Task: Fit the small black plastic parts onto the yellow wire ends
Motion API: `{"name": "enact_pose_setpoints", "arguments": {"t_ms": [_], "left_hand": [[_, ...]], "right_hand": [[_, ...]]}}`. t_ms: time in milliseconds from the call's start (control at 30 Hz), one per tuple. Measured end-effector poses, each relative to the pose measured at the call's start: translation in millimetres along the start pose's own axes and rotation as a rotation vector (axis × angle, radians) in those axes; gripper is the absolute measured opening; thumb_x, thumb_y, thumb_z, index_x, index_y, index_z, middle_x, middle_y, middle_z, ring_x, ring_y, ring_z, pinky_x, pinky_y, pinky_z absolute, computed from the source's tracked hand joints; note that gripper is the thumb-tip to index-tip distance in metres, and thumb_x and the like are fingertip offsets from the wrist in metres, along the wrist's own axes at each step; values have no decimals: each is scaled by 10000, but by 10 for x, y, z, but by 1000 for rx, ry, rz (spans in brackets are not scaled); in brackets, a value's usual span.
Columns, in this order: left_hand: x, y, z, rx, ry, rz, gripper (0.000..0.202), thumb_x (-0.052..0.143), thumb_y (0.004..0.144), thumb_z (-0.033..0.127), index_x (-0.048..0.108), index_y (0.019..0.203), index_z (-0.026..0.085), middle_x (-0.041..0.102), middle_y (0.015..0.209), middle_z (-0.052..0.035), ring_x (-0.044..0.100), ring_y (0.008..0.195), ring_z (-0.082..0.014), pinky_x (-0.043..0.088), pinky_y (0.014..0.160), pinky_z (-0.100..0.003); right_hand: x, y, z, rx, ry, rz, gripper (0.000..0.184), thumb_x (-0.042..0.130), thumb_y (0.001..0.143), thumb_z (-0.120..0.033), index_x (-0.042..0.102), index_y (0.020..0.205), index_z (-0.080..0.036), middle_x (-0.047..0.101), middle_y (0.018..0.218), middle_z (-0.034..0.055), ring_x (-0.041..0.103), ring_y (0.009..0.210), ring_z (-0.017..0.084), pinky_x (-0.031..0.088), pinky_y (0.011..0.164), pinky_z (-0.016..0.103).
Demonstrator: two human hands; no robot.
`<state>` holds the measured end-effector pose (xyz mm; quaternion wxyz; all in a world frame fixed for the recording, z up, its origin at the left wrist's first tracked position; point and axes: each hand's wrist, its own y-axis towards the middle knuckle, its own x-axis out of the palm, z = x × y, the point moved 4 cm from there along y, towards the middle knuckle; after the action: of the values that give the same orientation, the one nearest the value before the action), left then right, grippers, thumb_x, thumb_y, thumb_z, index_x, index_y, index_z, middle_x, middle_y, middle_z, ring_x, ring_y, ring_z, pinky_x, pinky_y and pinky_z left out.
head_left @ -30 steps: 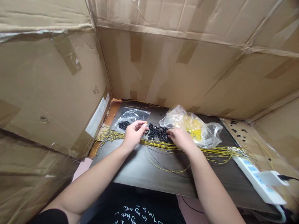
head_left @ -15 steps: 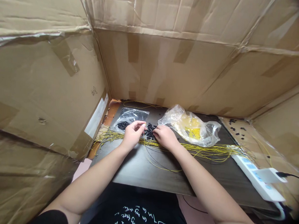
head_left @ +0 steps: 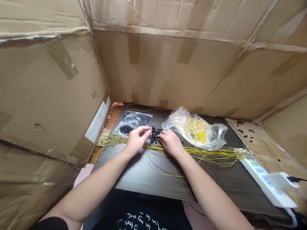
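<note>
The left hand (head_left: 137, 140) is hanging right at the heap of small black rings (head_left: 154, 135), its fingers (head_left: 145, 129) pinching together at the tips against the heap's left edge, and whether they are holding a ring is too small to tell! On the far side of the heap, the right hand (head_left: 170, 143) is resting with its fingers (head_left: 163, 134) curling in and touching the heap's right edge, and nobody can make out whether they are gripping anything. Just below the heap, a long bundle of thin yellow wires (head_left: 200, 151) is stretching across the table (head_left: 153, 182), and a loose thin black wire (head_left: 153, 162) is looping down toward the front. Behind and left of the heap, a clear bag of more black rings (head_left: 136, 122) is lying flat, while a crumpled plastic bag with yellow inside (head_left: 193, 128) is sitting behind and to the right. Well right of the heap, a white power strip (head_left: 265, 181) is lying across the corner, and cardboard walls (head_left: 165, 68) are closing in behind it all.
</note>
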<state>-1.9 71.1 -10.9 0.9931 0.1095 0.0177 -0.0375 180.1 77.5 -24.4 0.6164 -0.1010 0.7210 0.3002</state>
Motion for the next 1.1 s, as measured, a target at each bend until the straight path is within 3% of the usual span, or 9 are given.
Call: {"name": "enact_pose_setpoints", "arguments": {"t_ms": [600, 833, 1100], "left_hand": [[36, -10, -11, -29, -8, -58, 386, 742, 807, 420, 736, 1084, 152, 771, 849, -75, 687, 705, -158, 542, 610, -252], [33, -7, -31, -22, -4, -65, 357, 738, 811, 438, 757, 1041, 165, 772, 854, -76, 696, 722, -168, 550, 617, -258], [40, -5, -32, -2, 18, -71, 351, 731, 814, 436, 749, 1030, 160, 770, 865, -76, 689, 727, -163, 547, 619, -257]], "right_hand": [[36, -4, -20, -40, -16, 42, 259, 486, 1010, -186, 741, 977, -149, 635, 895, 103, 498, 857, 217, 402, 798, 326], [61, -10, -44, -101, -14, 30, 303, 479, 982, -107, 707, 1175, -156, 639, 1008, 119, 492, 933, 230, 422, 823, 341], [77, -8, -41, -111, 14, 42, 250, 494, 979, -103, 728, 1056, -143, 632, 969, 111, 483, 907, 225, 428, 834, 339]]}}
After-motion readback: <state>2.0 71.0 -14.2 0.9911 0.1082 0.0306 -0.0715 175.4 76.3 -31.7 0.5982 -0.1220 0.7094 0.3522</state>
